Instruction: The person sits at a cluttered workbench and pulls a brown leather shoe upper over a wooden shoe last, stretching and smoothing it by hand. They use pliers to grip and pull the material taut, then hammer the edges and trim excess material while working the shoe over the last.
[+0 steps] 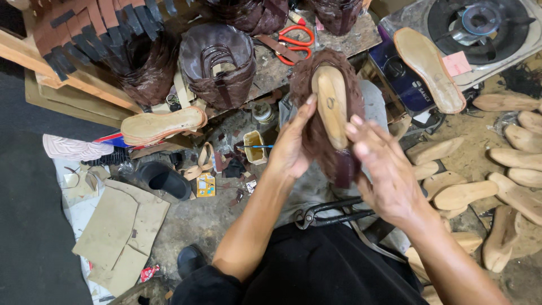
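head view: both hands are up over the lap, working one piece between them. the left hand [291, 149] is wrapped on the left edge of the brown fuzzy upper [316, 133], fingers closed on the material, thumb tip reaching up beside the wooden shoe last [332, 107]. the right hand [384, 169] presses in from the right, fingertips on the upper's right edge just beside the last; whether it pinches or only pushes, i cannot tell. the last sits sole-up in the middle of the upper, right between the two hands. black pincers [327, 213] lie on the lap below the right wrist. red scissors [296, 40] rest on the bench above, loose wooden lasts [511, 164] scattered at right.
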`<state>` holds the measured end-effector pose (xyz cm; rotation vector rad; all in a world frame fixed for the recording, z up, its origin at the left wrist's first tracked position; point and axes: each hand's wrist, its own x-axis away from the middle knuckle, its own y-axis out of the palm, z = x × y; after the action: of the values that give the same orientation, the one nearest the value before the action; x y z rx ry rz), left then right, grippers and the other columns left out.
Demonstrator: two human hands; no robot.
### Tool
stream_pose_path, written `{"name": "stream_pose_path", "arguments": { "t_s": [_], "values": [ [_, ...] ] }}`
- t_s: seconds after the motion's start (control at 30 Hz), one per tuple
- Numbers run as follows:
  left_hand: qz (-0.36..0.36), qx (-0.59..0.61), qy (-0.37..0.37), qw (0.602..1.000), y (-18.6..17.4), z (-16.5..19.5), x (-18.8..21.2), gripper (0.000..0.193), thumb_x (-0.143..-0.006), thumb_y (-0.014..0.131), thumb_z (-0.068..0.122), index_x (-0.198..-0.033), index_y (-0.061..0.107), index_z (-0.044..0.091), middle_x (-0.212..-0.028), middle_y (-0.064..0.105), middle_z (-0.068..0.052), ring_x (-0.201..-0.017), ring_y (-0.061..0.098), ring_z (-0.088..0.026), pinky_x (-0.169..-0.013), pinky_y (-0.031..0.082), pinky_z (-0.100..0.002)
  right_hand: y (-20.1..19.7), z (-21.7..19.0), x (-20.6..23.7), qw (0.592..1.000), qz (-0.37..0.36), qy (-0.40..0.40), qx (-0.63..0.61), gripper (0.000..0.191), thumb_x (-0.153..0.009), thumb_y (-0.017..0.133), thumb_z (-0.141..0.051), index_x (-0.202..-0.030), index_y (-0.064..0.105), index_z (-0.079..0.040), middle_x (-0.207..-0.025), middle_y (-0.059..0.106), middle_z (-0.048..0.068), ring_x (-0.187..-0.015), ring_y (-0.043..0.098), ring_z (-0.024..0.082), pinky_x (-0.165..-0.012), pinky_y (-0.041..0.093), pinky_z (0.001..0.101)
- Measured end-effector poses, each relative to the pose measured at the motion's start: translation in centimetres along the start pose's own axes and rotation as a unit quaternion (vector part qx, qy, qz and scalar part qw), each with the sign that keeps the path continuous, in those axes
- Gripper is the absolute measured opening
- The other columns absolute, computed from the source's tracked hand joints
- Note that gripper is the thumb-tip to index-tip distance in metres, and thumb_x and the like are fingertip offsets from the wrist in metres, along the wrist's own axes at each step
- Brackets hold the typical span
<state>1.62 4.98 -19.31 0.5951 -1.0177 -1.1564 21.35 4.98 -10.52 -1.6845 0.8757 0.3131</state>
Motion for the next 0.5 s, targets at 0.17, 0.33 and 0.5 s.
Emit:
{"name": "stream_pose_path", "arguments": {
  "t_s": [0.17,0.33,0.5],
  "values": [
    [-0.019,-0.014,0.048,0.999,-0.6,-0.2,-0.8,0.059,-0.095,0.071,0.033,-0.145,0.055,0.007,-0.144,0.060,-0.005,-0.133,0.056,-0.021,-0.115,0.042,-0.043,-1.3,-3.3,-1.4,0.961,0.080,0.206,-0.167,0.064,-0.075,0.061,0.014,-0.137,0.048,0.006,-0.140,0.057,0.026,-0.131,0.057,0.041,-0.116,0.043,0.0514],
    [0.004,-0.041,0.078,0.996,-0.3,-0.9,-0.9,0.051,-0.095,0.072,0.031,-0.138,0.059,0.005,-0.137,0.064,-0.006,-0.127,0.060,-0.020,-0.112,0.045,-0.043,-0.6,-5.1,-1.4,0.967,0.110,0.229,-0.024,0.059,-0.075,0.090,-0.006,-0.125,0.063,0.007,-0.129,0.067,0.023,-0.120,0.067,0.034,-0.107,0.052,0.0409],
    [-0.024,-0.032,0.076,0.996,-0.2,-0.7,-0.6,0.044,-0.099,0.070,0.031,-0.132,0.063,0.003,-0.129,0.069,-0.009,-0.121,0.063,-0.022,-0.109,0.048,-0.043,-0.1,-4.6,-0.9,0.971,0.093,0.215,-0.034,0.050,-0.079,0.089,-0.004,-0.121,0.067,0.009,-0.132,0.067,0.024,-0.122,0.070,0.034,-0.105,0.056,0.0383]
  ]
}}
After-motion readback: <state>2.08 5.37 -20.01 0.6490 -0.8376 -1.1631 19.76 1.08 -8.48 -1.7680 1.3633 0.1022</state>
